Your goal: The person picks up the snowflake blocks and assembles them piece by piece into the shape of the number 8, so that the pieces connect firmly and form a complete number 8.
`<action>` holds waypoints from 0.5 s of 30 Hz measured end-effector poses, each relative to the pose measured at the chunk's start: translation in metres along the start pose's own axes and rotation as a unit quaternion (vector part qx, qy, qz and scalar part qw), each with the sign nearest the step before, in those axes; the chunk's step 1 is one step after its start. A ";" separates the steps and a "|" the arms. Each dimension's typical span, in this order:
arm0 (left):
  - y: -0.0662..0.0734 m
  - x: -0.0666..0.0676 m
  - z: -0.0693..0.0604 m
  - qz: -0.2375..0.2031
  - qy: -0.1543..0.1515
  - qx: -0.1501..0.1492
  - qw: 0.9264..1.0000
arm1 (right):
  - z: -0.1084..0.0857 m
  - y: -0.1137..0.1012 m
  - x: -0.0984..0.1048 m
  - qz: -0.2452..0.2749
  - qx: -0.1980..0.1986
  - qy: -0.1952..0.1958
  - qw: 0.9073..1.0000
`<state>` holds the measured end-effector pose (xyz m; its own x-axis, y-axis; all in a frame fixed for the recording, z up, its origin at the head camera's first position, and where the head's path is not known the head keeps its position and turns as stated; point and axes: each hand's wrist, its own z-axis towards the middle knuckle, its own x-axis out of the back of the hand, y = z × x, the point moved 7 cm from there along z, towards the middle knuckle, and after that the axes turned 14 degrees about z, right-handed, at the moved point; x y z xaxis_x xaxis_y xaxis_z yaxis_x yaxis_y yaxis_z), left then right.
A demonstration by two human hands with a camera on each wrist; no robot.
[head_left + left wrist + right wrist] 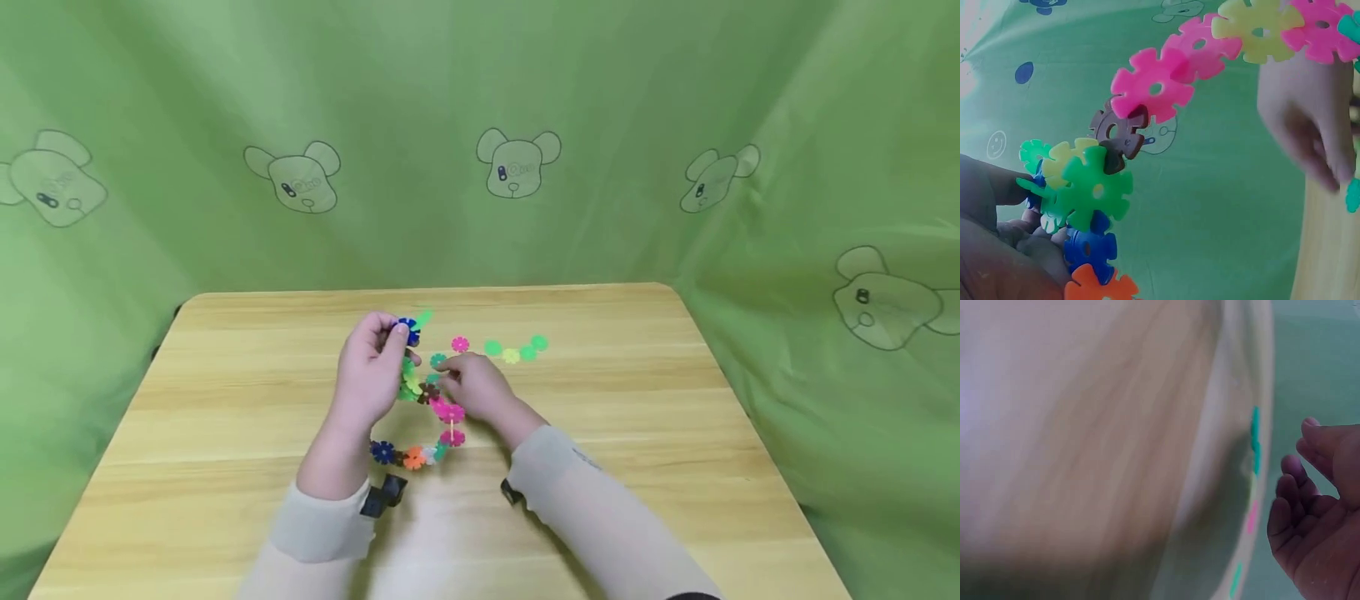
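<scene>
My left hand (367, 367) pinches a dark blue snowflake disc (413, 337) between thumb and fingers. That disc belongs to a chain of interlocking plastic snowflake discs (1147, 78), which hangs in a curve below the hand. Green, yellow, brown, pink and orange discs follow one another along it. A light green disc (425, 317) sticks up by the left fingertips. To the right, my right hand (480, 387) hovers near a teal disc (438, 361). In the right wrist view its fingers (1280, 519) are loosely bent with nothing between them.
Behind the right hand lie a loose pink disc (460, 344) and a short row of green and yellow discs (511, 356). The wooden table (637, 417) has rounded far corners. Green fabric (420, 225) with bear-head prints surrounds it.
</scene>
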<state>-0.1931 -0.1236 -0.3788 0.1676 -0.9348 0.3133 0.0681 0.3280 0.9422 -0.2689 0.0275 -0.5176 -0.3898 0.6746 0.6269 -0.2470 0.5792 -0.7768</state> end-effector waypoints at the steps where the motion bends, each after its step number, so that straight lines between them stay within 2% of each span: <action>1: -0.001 -0.002 0.001 -0.001 -0.003 -0.001 1.000 | 0.005 0.001 -0.004 -0.011 -0.006 -0.008 1.000; 6: 0.000 -0.009 0.002 0.002 -0.004 -0.015 1.000 | 0.018 0.003 -0.017 -0.072 -0.037 -0.034 0.996; 10: 0.000 -0.011 0.002 0.007 -0.012 -0.013 1.000 | 0.019 0.003 -0.018 -0.097 -0.042 -0.029 0.994; 13: -0.001 -0.012 0.001 0.018 -0.018 -0.014 1.000 | 0.015 0.005 -0.013 -0.085 -0.045 -0.021 0.995; 15: -0.002 -0.013 0.000 0.031 -0.022 -0.020 0.999 | 0.009 0.009 -0.005 -0.046 -0.044 -0.011 0.998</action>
<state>-0.1957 -0.1124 -0.3848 0.1303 -0.9176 0.3756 0.0984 0.3889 0.9160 -0.2768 0.0249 -0.5283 -0.3884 0.6076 0.6928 -0.2047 0.6762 -0.7077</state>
